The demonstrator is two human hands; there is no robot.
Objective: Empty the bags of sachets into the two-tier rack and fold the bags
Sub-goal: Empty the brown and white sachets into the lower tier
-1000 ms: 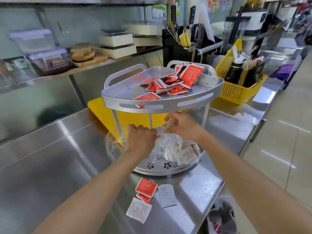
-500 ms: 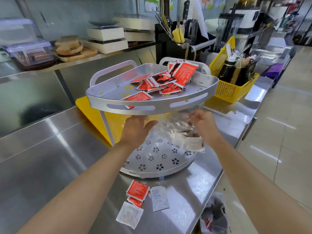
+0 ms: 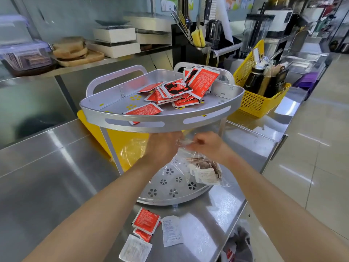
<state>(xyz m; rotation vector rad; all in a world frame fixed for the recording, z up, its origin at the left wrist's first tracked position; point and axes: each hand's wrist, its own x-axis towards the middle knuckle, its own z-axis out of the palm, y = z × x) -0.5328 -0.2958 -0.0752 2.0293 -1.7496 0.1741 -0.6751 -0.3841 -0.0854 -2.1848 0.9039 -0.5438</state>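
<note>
A silver two-tier corner rack (image 3: 207, 118) stands on the steel counter. Its top tier holds a heap of red sachets (image 3: 177, 91). Both hands reach under the top tier. My left hand (image 3: 160, 148) and my right hand (image 3: 207, 146) pinch the top of a clear plastic bag (image 3: 181, 167) held above the perforated lower tier (image 3: 166, 188). Brown and white sachets (image 3: 205, 169) hang in the bag's bottom at the right side of the lower tier. Another clear bag (image 3: 132, 152) lies behind the rack's left leg.
Loose red and white sachets (image 3: 151, 229) lie on the counter in front of the rack. A yellow board (image 3: 120, 140) sits behind it, a yellow basket (image 3: 258, 103) of bottles to the right. The counter edge (image 3: 236, 220) drops to the floor at right.
Both hands have risen with the bag from the lower tier to just under the top tier. The sachets now hang lower in the bag, and the hands have come closer together.
</note>
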